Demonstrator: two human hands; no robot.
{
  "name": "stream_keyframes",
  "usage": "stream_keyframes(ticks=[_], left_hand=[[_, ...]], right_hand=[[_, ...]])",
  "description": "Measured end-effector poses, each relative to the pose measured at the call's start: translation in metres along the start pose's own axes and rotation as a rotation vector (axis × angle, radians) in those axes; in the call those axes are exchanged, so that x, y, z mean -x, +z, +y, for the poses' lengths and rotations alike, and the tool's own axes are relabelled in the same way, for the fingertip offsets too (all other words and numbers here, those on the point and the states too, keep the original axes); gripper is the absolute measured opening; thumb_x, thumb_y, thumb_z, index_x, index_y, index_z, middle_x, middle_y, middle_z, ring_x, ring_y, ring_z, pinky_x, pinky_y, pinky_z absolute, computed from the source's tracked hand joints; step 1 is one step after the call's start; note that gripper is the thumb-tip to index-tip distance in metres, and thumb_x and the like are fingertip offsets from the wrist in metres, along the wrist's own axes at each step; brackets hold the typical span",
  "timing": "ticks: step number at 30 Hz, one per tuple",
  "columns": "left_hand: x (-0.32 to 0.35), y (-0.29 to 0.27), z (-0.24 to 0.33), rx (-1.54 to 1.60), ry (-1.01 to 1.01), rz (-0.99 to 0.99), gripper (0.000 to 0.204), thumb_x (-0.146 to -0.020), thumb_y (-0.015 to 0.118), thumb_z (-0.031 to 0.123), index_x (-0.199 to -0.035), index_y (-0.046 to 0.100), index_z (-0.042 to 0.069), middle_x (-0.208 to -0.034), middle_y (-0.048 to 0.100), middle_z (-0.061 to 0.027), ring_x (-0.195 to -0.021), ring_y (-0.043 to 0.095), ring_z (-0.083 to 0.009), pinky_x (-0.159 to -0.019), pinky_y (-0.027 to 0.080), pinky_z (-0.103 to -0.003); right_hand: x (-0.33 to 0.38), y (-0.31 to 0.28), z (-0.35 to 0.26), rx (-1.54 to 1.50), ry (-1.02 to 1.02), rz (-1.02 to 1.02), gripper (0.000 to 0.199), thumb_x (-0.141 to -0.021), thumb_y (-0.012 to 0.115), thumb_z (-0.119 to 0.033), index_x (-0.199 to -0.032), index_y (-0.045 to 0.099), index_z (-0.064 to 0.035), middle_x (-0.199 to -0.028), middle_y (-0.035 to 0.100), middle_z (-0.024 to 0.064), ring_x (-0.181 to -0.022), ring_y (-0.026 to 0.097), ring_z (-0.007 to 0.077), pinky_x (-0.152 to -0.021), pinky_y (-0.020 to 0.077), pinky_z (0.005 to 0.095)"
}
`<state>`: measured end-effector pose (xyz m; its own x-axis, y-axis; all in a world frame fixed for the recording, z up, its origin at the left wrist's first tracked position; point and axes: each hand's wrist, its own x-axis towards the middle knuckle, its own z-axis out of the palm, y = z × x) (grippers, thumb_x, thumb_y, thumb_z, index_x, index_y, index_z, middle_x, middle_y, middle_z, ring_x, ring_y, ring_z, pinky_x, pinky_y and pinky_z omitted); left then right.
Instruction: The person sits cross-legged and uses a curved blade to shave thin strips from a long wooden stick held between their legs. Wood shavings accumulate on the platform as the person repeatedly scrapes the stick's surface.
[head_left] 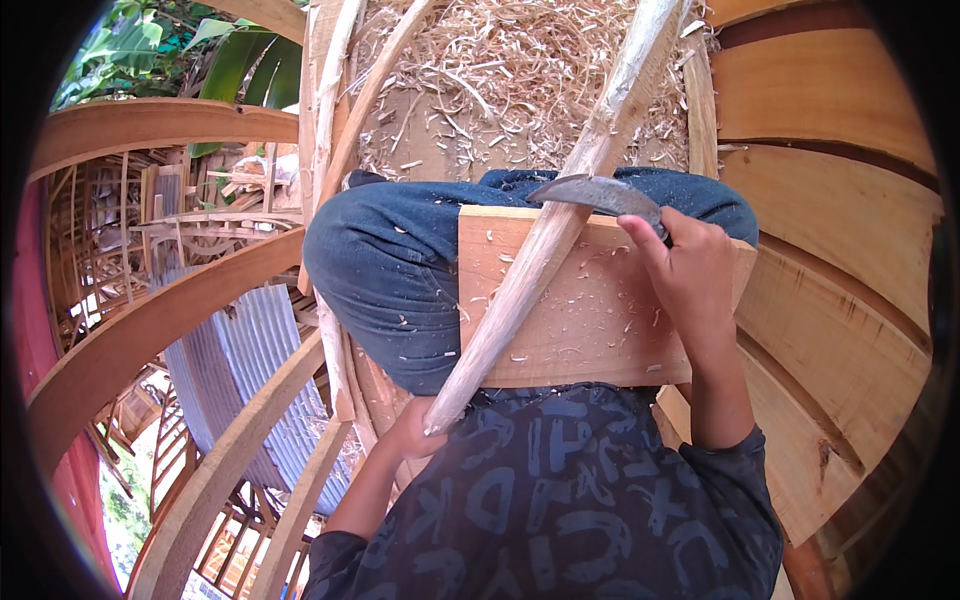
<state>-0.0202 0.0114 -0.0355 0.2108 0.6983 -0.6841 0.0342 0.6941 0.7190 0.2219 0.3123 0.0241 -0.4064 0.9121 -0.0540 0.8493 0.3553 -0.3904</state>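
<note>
The left hand is gripping the lower end of a long pale wooden stick, fingers wrapped around it. From there the stick is slanting up and to the right across a flat board lying on the person's lap. The right hand is closing around a curved dark blade, pressing its edge against the stick. Wood shavings are lying beyond both hands.

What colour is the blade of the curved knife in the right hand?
Dull grey metal with a darker edge: the curved knife, gripped by the right hand, head view.
</note>
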Motion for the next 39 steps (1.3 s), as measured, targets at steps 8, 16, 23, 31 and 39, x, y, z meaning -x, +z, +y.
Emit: stream_keyframes(ticks=[8, 16, 23, 31, 39], left_hand=[[0.002, 0.001, -0.01, -0.013, 0.011, -0.001, 0.031, -0.061, 0.06, 0.007, -0.091, 0.062, -0.001, -0.079, 0.064, -0.0072, -0.075, 0.059, -0.014, -0.071, 0.046, -0.029], [-0.001, 0.001, 0.002, 0.014, -0.022, -0.016, 0.033, -0.062, 0.06, 0.007, -0.093, 0.061, -0.002, -0.077, 0.062, -0.0063, -0.074, 0.057, -0.0129, -0.071, 0.046, -0.028], [0.0, 0.005, -0.004, 0.013, -0.007, 0.001, 0.03, -0.063, 0.06, 0.006, -0.092, 0.061, -0.001, -0.078, 0.063, -0.0063, -0.073, 0.057, -0.0128, -0.07, 0.045, -0.029], [0.0, 0.004, -0.01, 0.003, -0.007, 0.004, 0.027, -0.062, 0.06, 0.007, -0.088, 0.061, -0.001, -0.077, 0.062, -0.0055, -0.071, 0.057, -0.013, -0.069, 0.046, -0.029], [0.0, 0.006, -0.003, 0.019, -0.005, 0.031, 0.031, -0.061, 0.061, 0.009, -0.091, 0.061, -0.001, -0.078, 0.062, -0.0063, -0.073, 0.056, -0.013, -0.071, 0.045, -0.029]], right_hand=[[-0.022, -0.017, 0.036, 0.03, 0.279, 0.151, 0.057, -0.085, 0.061, -0.05, -0.06, 0.054, 0.0007, -0.052, 0.05, 0.0176, -0.05, 0.053, 0.036, -0.048, 0.0402, 0.0407], [0.017, -0.007, -0.018, -0.032, -0.112, -0.11, 0.055, -0.082, 0.063, -0.051, -0.06, 0.057, -0.0009, -0.051, 0.052, 0.0165, -0.048, 0.054, 0.0347, -0.045, 0.0411, 0.0399], [-0.002, -0.003, 0.006, 0.087, -0.003, -0.002, 0.057, -0.082, 0.061, -0.054, -0.062, 0.059, -0.0005, -0.053, 0.053, 0.0177, -0.052, 0.057, 0.0344, -0.048, 0.0425, 0.0416], [-0.009, -0.045, 0.032, -0.148, 0.406, 0.181, 0.057, -0.087, 0.058, -0.051, -0.066, 0.058, 0.0027, -0.053, 0.051, 0.0207, -0.046, 0.046, 0.035, -0.047, 0.0345, 0.041], [0.026, 0.005, -0.021, -0.013, -0.083, -0.083, 0.054, -0.079, 0.066, -0.052, -0.058, 0.054, -0.004, -0.05, 0.052, 0.0139, -0.045, 0.054, 0.0309, -0.044, 0.0407, 0.0385]])
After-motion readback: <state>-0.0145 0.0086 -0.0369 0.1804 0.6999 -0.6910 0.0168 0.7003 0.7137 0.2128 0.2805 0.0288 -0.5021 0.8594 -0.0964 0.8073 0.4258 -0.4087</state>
